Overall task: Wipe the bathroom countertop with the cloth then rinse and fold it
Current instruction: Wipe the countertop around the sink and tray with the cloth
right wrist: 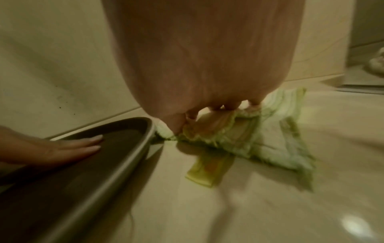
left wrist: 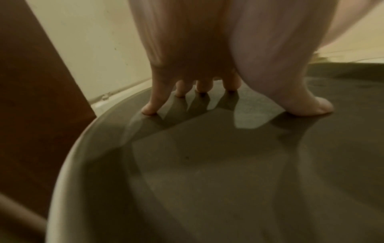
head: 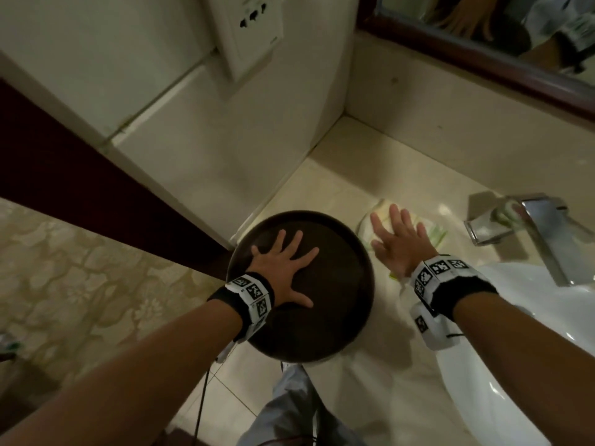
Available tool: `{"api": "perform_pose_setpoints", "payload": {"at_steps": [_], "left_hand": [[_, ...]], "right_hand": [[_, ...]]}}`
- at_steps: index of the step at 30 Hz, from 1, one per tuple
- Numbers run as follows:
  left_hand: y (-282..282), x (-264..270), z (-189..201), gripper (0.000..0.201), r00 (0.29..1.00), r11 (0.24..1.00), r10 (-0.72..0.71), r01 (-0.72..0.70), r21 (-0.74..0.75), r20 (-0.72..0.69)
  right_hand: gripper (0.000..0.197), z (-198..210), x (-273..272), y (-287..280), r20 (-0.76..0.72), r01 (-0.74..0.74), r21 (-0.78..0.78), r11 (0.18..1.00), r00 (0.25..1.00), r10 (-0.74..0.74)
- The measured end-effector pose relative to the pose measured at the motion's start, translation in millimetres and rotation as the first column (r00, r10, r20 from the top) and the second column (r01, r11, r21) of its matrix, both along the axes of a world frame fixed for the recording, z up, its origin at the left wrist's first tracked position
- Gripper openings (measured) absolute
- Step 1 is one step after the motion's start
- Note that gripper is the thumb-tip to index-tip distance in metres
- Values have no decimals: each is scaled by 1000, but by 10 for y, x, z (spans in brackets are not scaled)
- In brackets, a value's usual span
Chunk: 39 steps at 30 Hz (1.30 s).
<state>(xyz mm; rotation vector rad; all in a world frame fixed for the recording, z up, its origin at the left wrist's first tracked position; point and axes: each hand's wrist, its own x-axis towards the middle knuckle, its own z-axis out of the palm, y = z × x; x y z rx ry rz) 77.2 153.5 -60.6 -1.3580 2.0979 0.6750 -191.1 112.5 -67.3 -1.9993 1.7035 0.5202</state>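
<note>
A pale green and white cloth lies crumpled on the beige countertop, near the back left corner. My right hand presses flat on the cloth with spread, straight fingers. My left hand rests flat inside a round dark brown tray that sits at the counter's left front edge and overhangs it. Its fingertips touch the tray floor.
A chrome faucet stands right of the cloth, over a white basin. Walls close the counter at left and back, with a socket plate on the left one. A framed mirror hangs behind.
</note>
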Motion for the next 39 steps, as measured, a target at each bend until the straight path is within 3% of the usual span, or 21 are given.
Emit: {"api": "perform_pose_setpoints", "payload": {"at_steps": [7, 15, 20, 24, 29, 32, 35, 39], "left_hand": [[10, -5, -30, 110, 999, 1000, 21, -20, 12, -34], [-9, 0, -50, 107, 1000, 999, 23, -23, 39, -5], [-12, -11, -48, 107, 1000, 999, 22, -23, 35, 8], [5, -12, -37, 109, 999, 999, 38, -38, 24, 10], [6, -9, -16, 108, 999, 998, 50, -50, 23, 3], [8, -8, -8, 108, 999, 998, 53, -53, 19, 8], [15, -14, -8, 108, 999, 999, 47, -48, 24, 8], [12, -19, 0, 107, 999, 999, 42, -43, 29, 11]], "right_hand": [[56, -22, 716, -619, 10, 28, -10, 1000, 1000, -28], [58, -70, 1635, -859, 32, -80, -34, 996, 996, 81], [55, -68, 1432, -841, 96, -138, -75, 988, 985, 145], [54, -44, 1188, -831, 120, -88, -57, 995, 988, 94], [56, -92, 497, -620, 54, -32, -143, 989, 998, 40], [55, -92, 204, -277, 61, -28, -114, 993, 998, 35], [55, -102, 132, 48, 78, 14, -100, 995, 997, -6], [55, -119, 157, 70, 67, 39, -100, 994, 997, -32]]}}
